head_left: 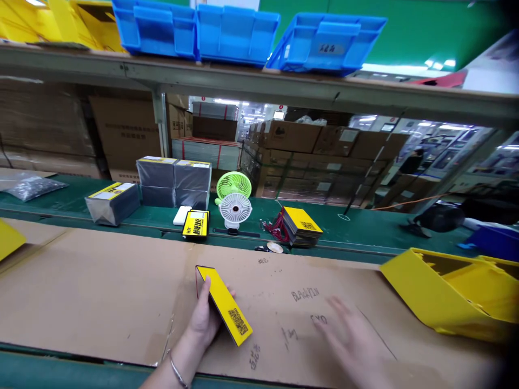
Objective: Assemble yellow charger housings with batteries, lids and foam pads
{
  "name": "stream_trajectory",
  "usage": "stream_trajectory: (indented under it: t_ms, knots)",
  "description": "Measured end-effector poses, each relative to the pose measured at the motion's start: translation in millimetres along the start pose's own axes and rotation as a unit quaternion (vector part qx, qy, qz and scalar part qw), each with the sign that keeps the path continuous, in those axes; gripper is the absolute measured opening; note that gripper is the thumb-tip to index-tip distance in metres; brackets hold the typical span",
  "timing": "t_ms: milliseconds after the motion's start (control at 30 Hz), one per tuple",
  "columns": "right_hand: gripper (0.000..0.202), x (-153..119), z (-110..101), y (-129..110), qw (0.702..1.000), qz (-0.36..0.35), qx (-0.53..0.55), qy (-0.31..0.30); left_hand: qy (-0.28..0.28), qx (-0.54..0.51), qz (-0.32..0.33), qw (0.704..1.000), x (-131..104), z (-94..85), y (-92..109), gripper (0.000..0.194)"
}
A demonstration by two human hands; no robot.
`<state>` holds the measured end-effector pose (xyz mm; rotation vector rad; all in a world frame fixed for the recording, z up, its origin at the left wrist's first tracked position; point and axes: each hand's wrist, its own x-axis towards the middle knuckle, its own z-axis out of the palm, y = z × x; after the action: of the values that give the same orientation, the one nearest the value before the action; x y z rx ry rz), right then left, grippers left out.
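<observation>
And here's the left hand [205,321], lower centre of the frame, thumb pressed on top and fingers curled beneath, gripping one slim yellow rectangular box with dark edges [224,302]! Over to the right hand [351,335], lower right: fingers loosely spread, badly blurred, above the brown cardboard sheet with black handwriting [113,292]; whether it touches, one can't tell.

Now the count: three blue plastic bins [237,35] along the top, two small round fans mid-frame, one lime green [234,183], one white [235,209], and one stack of yellow-topped flat boxes [302,222] just right of centre.

Back to that box in the grip: bright yellow face, black QR code near its lower end, a thin red line down its left edge, the whole thing slanting from upper left to lower right.
</observation>
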<state>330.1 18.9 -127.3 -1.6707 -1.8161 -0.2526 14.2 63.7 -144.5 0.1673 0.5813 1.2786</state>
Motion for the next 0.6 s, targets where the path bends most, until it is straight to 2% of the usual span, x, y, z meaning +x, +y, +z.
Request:
stream_trajectory:
  t_ms: [33,100,133,200,233,300,367,433,500,533,600]
  knots:
    - [0.059,2.1,16.8,-28.0,0.997,-0.05,0.031,-0.059,0.005,-0.003,0.009,1.0,0.1,-0.1,-0.4,0.05]
    - [0.064,1.4,43.8,-86.3,0.971,-0.14,0.095,-0.172,-0.002,-0.008,0.022,1.0,0.1,-1.1,-1.5,0.047]
    - [0.062,-0.2,53.8,-111.6,0.953,-0.192,0.128,-0.195,-0.011,-0.007,0.022,1.0,-0.3,-2.0,-1.9,0.047]
    - [0.061,-3.1,68.5,-146.0,0.931,-0.245,0.202,-0.183,-0.027,0.004,0.012,1.0,-3.3,-3.5,-0.7,0.048]
    - [0.061,-3.6,73.8,-154.1,0.925,-0.252,0.232,-0.165,-0.033,0.016,0.002,0.999,-6.5,-3.9,1.8,0.049]
    - [0.058,-2.7,81.7,-154.7,0.926,-0.231,0.27,-0.131,-0.042,0.067,-0.021,0.997,-17.3,-3.0,12.6,0.049]
    - [0.052,-0.6,87.1,-142.5,0.934,-0.193,0.277,-0.116,-0.067,0.168,-0.05,0.982,-33.2,-0.2,33.2,0.047]
    - [0.046,0.8,90.7,-127.3,0.941,-0.164,0.275,-0.107,-0.11,0.293,-0.07,0.947,-49.9,1.8,64.3,0.049]
    - [0.04,1.3,93.2,-115.6,0.948,-0.134,0.27,-0.099,-0.158,0.382,-0.052,0.909,-61.0,-1.8,105.5,0.046]
    - [0.037,1.5,94.1,-112.0,0.952,-0.117,0.268,-0.096,-0.149,0.418,-0.035,0.895,-63.0,-7.1,129.5,0.046]
    - [0.032,2.1,95.4,-109.1,0.956,-0.085,0.263,-0.094,-0.06,0.507,0.05,0.859,-60.4,-24.1,183.6,0.049]
